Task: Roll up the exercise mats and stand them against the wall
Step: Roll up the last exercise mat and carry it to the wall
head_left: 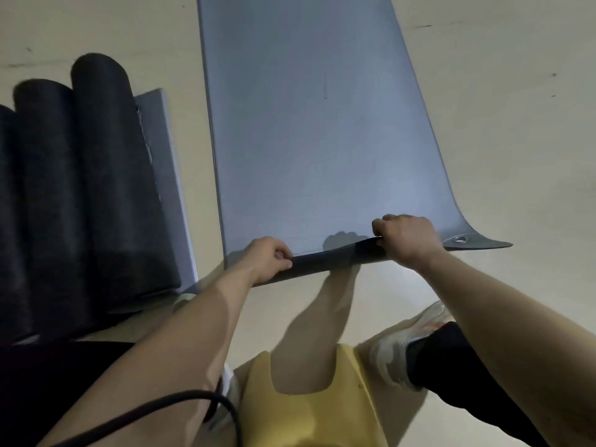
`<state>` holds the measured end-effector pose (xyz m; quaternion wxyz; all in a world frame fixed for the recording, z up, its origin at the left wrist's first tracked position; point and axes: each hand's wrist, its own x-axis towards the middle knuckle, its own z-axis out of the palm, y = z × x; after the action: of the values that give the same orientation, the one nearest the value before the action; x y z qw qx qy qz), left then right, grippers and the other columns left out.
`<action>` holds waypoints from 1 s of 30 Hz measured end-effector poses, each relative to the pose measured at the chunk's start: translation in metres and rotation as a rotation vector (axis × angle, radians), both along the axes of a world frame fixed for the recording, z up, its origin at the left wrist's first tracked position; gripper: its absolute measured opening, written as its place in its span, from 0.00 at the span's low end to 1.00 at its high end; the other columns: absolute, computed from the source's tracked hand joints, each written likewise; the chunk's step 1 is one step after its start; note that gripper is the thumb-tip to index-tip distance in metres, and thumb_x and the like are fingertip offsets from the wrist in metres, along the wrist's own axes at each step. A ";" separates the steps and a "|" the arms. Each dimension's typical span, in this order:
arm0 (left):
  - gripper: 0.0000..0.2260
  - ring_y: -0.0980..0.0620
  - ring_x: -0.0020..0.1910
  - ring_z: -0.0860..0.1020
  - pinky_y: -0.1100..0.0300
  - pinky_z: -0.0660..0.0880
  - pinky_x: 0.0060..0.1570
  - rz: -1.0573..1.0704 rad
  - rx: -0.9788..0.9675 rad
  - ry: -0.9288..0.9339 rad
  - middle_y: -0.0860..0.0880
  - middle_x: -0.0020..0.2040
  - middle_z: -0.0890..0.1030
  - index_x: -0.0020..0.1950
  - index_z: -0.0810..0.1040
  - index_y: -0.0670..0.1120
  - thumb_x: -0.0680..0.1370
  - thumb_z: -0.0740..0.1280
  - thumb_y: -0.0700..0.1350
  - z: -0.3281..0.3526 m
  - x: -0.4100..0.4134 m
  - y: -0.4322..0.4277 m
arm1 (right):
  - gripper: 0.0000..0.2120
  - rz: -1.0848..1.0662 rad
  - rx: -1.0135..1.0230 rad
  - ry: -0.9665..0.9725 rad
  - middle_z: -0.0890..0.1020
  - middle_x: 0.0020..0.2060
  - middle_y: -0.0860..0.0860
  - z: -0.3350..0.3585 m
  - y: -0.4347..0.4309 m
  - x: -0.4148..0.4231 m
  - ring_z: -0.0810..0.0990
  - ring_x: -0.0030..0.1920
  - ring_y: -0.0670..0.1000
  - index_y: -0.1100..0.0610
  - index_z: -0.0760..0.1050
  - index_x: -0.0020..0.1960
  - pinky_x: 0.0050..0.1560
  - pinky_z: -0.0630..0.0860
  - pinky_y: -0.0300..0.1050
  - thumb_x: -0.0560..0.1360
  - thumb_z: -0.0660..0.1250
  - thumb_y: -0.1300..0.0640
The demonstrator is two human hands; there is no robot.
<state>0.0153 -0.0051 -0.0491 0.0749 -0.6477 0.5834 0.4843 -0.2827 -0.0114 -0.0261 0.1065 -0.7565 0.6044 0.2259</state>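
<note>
Grey-blue foam, the flat mat (pixel 309 124) lies stretched out on the pale floor (pixel 500 124), its near edge lifted. Both hands pinch that edge: the left hand (pixel 267 259) near the left corner, the right hand (pixel 406 237) further in, each grip pressed together on the mat. The right corner with its eyelet (pixel 459 239) sticks out free beyond the right hand. If the first turn starts with uneven pull, that loose corner may lag, and the roll would likely go skewed and cone-shaped, standing badly against a wall. Three dark rolled mats (pixel 80 188) lie just beside on the left; a wandering roll could bump them.
</note>
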 end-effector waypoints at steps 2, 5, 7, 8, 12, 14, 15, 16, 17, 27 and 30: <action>0.06 0.51 0.52 0.78 0.56 0.74 0.50 -0.108 -0.291 -0.185 0.56 0.52 0.79 0.54 0.77 0.55 0.78 0.71 0.47 -0.005 -0.006 0.002 | 0.05 -0.022 -0.138 -0.012 0.79 0.50 0.52 -0.012 -0.001 0.007 0.77 0.50 0.57 0.52 0.77 0.54 0.44 0.69 0.48 0.79 0.68 0.56; 0.09 0.45 0.54 0.73 0.52 0.68 0.49 -0.310 -0.605 -0.420 0.49 0.55 0.75 0.58 0.77 0.51 0.80 0.66 0.41 -0.021 -0.023 0.012 | 0.06 -0.077 -0.163 0.016 0.79 0.47 0.53 -0.030 0.000 0.016 0.77 0.49 0.58 0.55 0.78 0.52 0.50 0.68 0.50 0.77 0.67 0.63; 0.11 0.44 0.50 0.75 0.52 0.70 0.47 -0.341 -0.646 -0.509 0.47 0.53 0.77 0.57 0.79 0.50 0.77 0.69 0.38 -0.037 -0.029 0.019 | 0.07 -0.112 -0.178 -0.010 0.79 0.47 0.54 -0.044 0.004 0.017 0.76 0.48 0.59 0.57 0.79 0.52 0.53 0.69 0.51 0.76 0.65 0.64; 0.10 0.44 0.48 0.76 0.52 0.72 0.45 -0.333 -0.681 -0.523 0.47 0.51 0.78 0.55 0.81 0.49 0.75 0.72 0.40 -0.046 -0.029 0.024 | 0.06 -0.116 -0.198 -0.028 0.79 0.47 0.55 -0.051 0.008 0.016 0.76 0.48 0.60 0.57 0.79 0.52 0.55 0.70 0.53 0.77 0.65 0.62; 0.27 0.44 0.54 0.75 0.50 0.73 0.54 -0.373 -0.545 -0.484 0.48 0.57 0.78 0.62 0.77 0.47 0.71 0.73 0.63 -0.070 -0.031 0.048 | 0.34 -0.080 -0.118 -0.089 0.78 0.61 0.57 -0.085 0.042 -0.004 0.76 0.62 0.62 0.60 0.76 0.69 0.72 0.62 0.64 0.70 0.74 0.42; 0.36 0.44 0.61 0.72 0.50 0.70 0.61 -0.424 -0.458 -0.505 0.48 0.65 0.74 0.69 0.71 0.47 0.68 0.73 0.66 -0.075 -0.033 0.049 | 0.47 -0.032 -0.011 -0.054 0.73 0.71 0.57 -0.097 0.049 -0.012 0.69 0.73 0.60 0.59 0.66 0.79 0.76 0.56 0.65 0.67 0.78 0.41; 0.37 0.44 0.64 0.71 0.51 0.68 0.63 -0.443 -0.432 -0.516 0.48 0.68 0.72 0.71 0.68 0.48 0.70 0.74 0.64 -0.079 -0.033 0.047 | 0.47 -0.014 0.031 -0.040 0.71 0.74 0.56 -0.101 0.047 -0.012 0.66 0.76 0.59 0.59 0.62 0.81 0.78 0.54 0.65 0.69 0.76 0.44; 0.35 0.44 0.65 0.70 0.51 0.67 0.64 -0.451 -0.413 -0.518 0.48 0.69 0.71 0.72 0.66 0.48 0.72 0.73 0.63 -0.082 -0.033 0.044 | 0.42 -0.005 0.053 -0.041 0.70 0.75 0.56 -0.104 0.043 -0.011 0.65 0.77 0.58 0.58 0.61 0.82 0.78 0.53 0.65 0.73 0.73 0.49; 0.33 0.44 0.65 0.70 0.51 0.67 0.64 -0.461 -0.401 -0.520 0.48 0.69 0.71 0.73 0.66 0.48 0.74 0.72 0.61 -0.083 -0.032 0.041 | 0.38 0.007 0.039 -0.050 0.72 0.73 0.56 -0.107 0.039 -0.010 0.68 0.75 0.59 0.58 0.62 0.81 0.78 0.55 0.65 0.74 0.70 0.54; 0.22 0.41 0.58 0.78 0.48 0.72 0.52 -0.339 -0.213 -0.285 0.43 0.61 0.80 0.67 0.70 0.47 0.83 0.55 0.62 -0.031 0.001 -0.041 | 0.18 -0.090 0.105 -0.250 0.83 0.57 0.54 -0.059 -0.028 -0.023 0.81 0.52 0.58 0.52 0.72 0.66 0.58 0.76 0.54 0.83 0.61 0.41; 0.21 0.42 0.58 0.76 0.50 0.70 0.50 -0.305 -0.076 -0.264 0.44 0.62 0.79 0.67 0.72 0.50 0.84 0.53 0.62 -0.024 0.000 -0.074 | 0.17 -0.076 0.239 -0.197 0.82 0.46 0.53 -0.054 -0.068 -0.020 0.78 0.42 0.54 0.51 0.71 0.54 0.49 0.78 0.55 0.83 0.57 0.37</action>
<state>0.0155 -0.0795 -0.0727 0.1986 -0.6120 0.6778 0.3559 -0.3025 -0.0790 -0.0805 0.2630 -0.7334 0.5881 0.2168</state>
